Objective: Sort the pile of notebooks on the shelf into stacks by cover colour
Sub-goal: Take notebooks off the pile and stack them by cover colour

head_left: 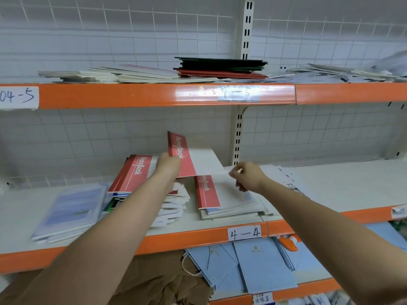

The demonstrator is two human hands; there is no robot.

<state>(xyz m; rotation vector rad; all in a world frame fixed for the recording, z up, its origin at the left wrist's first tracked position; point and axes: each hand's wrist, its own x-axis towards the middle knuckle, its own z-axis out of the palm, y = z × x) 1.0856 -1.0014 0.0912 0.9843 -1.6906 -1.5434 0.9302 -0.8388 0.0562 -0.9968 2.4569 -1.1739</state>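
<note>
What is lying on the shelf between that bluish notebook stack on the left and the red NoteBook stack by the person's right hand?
In the head view, a messy notebook pile topped by a tilted red NoteBook lies there, crossed by the left forearm.

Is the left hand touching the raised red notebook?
Touching. The head view shows the left hand gripping the raised red notebook at its lower red edge, holding it tilted above the shelf.
</note>
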